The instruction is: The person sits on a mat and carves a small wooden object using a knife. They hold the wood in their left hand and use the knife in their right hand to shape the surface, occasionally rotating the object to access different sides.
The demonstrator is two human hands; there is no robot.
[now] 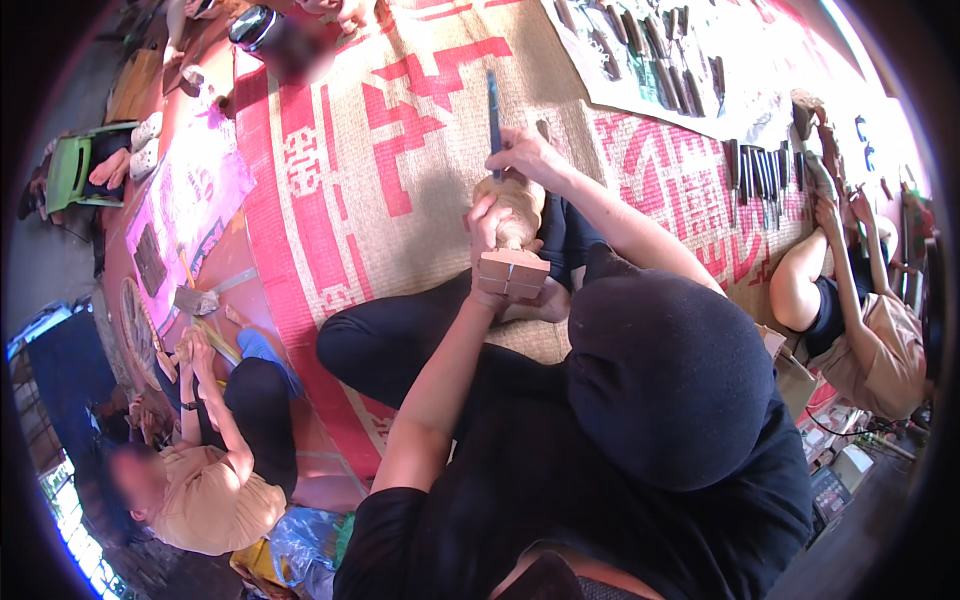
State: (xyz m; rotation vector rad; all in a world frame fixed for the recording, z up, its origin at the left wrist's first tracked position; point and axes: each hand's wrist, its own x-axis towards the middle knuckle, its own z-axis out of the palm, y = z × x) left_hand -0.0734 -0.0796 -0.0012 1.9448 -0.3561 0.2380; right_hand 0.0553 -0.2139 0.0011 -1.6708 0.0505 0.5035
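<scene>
A pale carved wooden figure (516, 225) on a reddish-brown block base (513, 276) is held over my crossed legs. My left hand (484, 228) is closed round it, fingers along its side. My right hand (528, 156) grips a long, narrow blue tool (493, 110), which stands almost upright. The tool's lower end meets the figure's upper part, near my left fingers. I cannot make out the tip, so its exact kind is unclear. My bare foot (540, 304) lies just past the base.
A red-and-straw woven mat (300, 230) lies beneath me. Several carving tools (660, 70) rest on a pale sheet, and more form a row (763, 175) at the right. Co-workers sit at left (215, 490) and right (880, 345). A dark cloth-covered dome (670, 380) partly hides my right arm.
</scene>
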